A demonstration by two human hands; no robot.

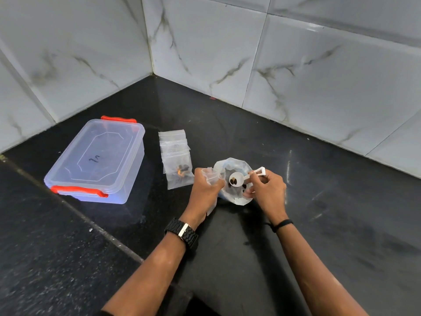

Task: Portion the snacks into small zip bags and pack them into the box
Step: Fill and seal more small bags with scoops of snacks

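Black counter [319,201], marble tiles behind. Centre frame, the right hand [268,192] pinches a white scoop [237,178] loaded with dark snacks above the snack bag [232,197]; the left hand [205,190] grips an open zip bag [210,175]. One filled bag [180,176] lies left; spares wait; the box [95,160] sits lidded, unpacked.

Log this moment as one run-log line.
step: scooping | left hand: holds small zip bag | right hand: holds scoop with snacks | box: lidded
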